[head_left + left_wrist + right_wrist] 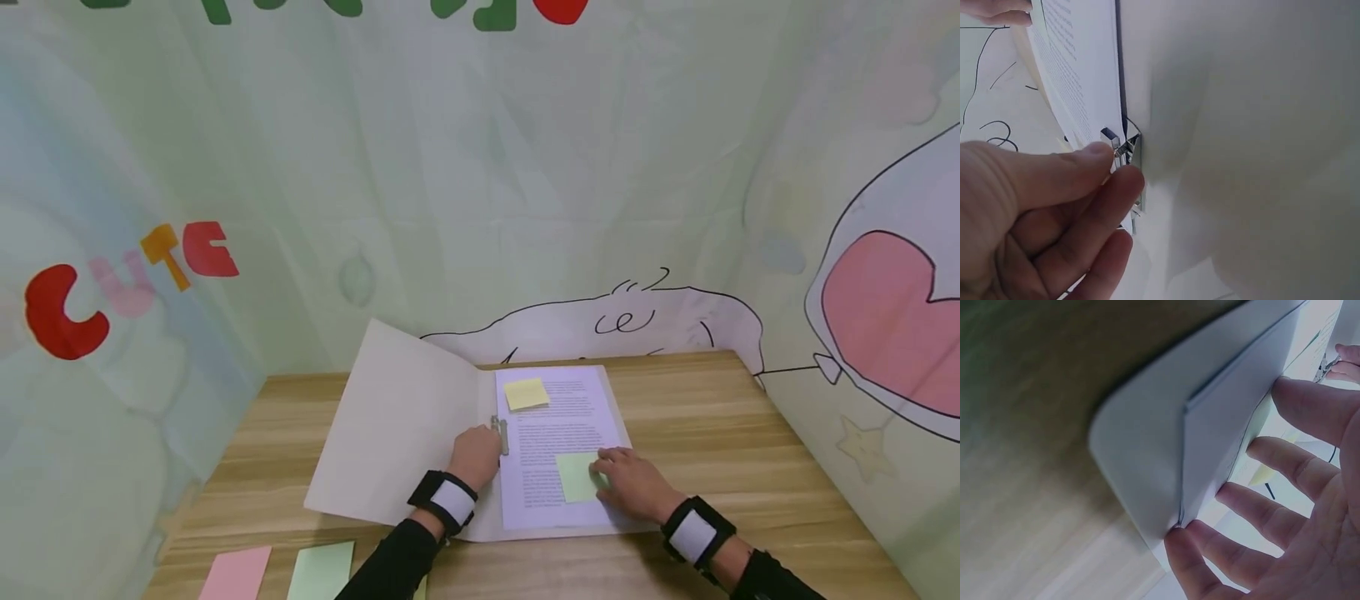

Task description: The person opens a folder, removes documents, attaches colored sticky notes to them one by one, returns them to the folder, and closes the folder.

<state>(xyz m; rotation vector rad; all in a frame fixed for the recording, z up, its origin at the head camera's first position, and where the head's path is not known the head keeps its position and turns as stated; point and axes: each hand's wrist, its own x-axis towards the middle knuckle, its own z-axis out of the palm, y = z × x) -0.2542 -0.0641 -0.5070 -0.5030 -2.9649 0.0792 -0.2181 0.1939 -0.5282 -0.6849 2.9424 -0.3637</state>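
Note:
An open white folder (pixel 390 433) lies on the table with a stack of printed sheets (pixel 555 433) on its right side. At the folder's spine is a metal clip (pixel 503 435), over the sheets' left edge. My left hand (pixel 476 457) pinches the clip's lever between thumb and forefinger, as the left wrist view (pixel 1054 206) shows. My right hand (pixel 637 483) rests its spread, fairly straight fingertips (pixel 1263 503) on the sheets near their right edge. Those fingers overlap a green sticky note (pixel 576 478). A yellow sticky note (pixel 527 394) is on the upper part of the page.
At the table's front left lie a pink note pad (pixel 236 573) and a green note pad (pixel 321 571). A yellow edge shows partly behind the left sleeve (pixel 397 562). The wooden table (pixel 690 417) meets a printed curtain (pixel 480 208) at the back.

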